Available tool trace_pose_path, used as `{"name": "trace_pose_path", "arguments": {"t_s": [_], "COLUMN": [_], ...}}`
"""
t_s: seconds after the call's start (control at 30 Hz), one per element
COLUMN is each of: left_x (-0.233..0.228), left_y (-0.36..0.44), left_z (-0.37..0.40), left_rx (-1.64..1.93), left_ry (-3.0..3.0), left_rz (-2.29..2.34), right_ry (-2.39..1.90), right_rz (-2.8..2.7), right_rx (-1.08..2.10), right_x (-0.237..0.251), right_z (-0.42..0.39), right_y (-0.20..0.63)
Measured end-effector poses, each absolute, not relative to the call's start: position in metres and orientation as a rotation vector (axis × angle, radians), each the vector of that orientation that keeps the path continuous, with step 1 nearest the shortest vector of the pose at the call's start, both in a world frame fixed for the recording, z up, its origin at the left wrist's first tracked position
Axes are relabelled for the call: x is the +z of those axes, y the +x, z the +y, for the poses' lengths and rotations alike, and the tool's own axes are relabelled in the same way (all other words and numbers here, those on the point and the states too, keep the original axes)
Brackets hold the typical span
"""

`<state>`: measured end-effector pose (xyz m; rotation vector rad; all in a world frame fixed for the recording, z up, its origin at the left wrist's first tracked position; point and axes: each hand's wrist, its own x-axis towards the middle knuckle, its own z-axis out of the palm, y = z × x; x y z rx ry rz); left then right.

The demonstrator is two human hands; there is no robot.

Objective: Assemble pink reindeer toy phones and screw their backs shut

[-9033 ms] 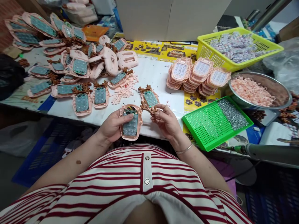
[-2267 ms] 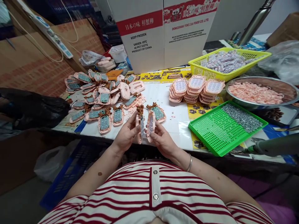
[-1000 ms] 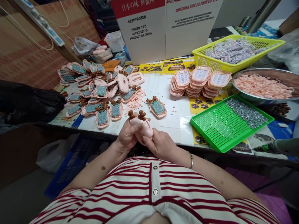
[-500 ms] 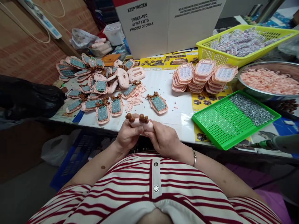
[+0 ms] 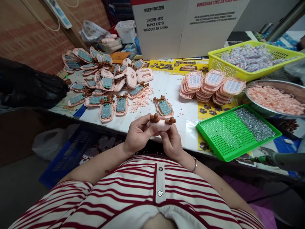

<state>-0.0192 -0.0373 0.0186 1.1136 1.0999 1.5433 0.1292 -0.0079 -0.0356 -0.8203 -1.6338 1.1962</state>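
left hand [image 5: 138, 135], right hand [image 5: 172, 143] grip pink antlered case [image 5: 162, 125]

Smooth plastic casing [image 5: 162, 125], shiny metal bowl [image 5: 294, 88]

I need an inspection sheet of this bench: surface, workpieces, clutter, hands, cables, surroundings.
Surface: white sheet, yellow printed paper behind it.
Workpieces: pink antlered toy casing, in hand; antlered half-shell with teal panel lies beyond it.
Clutter: small pink pieces scattered beside piled half-shells.
Hands: left hand and right hand both grip the casing.
Cables: white cord near the power strip; dark cable lower right.
Surroundings: green tray of metal pieces, yellow basket, white carton.
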Motion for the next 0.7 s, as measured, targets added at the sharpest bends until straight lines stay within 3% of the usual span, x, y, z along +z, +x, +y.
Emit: {"name": "trace_pose_path", "arguments": {"t_s": [0.2,0.37,0.7], "left_x": [0.003,-0.002,0.031], "left_y": [-0.016,-0.014,-0.01], "left_z": [-0.032,-0.03,-0.023], "left_rx": [1.426,1.464,1.474], "left_ry": [1.34,1.464,1.512], "left_rz": [1.308,1.377,1.331], "right_ry": [-0.837,-0.863,-0.769], "right_rz": [-1.081,-1.008,-1.129], "right_rx": [1.55,1.572,1.648], "right_x": [-0.039,-0.042,-0.06], "right_z": [0.0,-0.002,-0.011], "right_y": [0.124,0.124,0.121]}}
